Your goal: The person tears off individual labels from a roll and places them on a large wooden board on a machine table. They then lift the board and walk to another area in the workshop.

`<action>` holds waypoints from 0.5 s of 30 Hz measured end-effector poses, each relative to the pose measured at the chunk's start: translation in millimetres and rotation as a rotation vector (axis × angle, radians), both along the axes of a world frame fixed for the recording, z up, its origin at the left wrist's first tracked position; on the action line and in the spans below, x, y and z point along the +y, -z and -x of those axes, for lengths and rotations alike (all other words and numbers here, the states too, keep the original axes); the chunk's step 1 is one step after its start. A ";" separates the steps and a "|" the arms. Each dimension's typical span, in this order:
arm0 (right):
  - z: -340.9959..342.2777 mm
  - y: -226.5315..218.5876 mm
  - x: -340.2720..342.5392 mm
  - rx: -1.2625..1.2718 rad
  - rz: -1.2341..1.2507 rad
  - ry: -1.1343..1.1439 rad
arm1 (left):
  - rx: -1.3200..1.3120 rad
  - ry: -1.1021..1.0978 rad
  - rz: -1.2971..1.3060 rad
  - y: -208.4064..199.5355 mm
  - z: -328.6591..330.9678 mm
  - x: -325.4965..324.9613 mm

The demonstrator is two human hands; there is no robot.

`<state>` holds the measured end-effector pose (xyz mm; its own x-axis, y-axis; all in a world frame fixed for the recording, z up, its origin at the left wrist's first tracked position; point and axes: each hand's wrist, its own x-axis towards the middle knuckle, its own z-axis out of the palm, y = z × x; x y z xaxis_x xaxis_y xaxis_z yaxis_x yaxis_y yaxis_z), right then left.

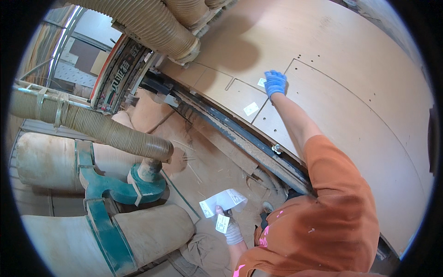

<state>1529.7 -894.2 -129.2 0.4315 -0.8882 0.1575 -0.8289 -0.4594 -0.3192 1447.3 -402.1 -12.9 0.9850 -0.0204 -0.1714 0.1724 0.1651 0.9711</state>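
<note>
My left hand, in a whitish glove with bare fingertips, is closed on a curling strip of white printed labels. One small label shows at its fingers. My right hand, in a blue glove, rests on a large tan wood panel with its fingers laid on the surface. A small white label lies right beside that hand, partly covered by it. Nearer to me, a larger white label sits on the panel. Cut lines and small drilled holes mark the panel around my right hand.
A machine gantry with thick ribbed hoses stands over the panel's far left. Another hose and dust-collector bags on a green frame are at left. The machine's dark edge rail borders the panel. Sawdust covers the floor.
</note>
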 end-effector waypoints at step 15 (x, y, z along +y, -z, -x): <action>144.3 -111.3 239.5 -0.765 -0.777 -0.736 | 0.143 0.358 0.126 -32.5 1.0 -7.6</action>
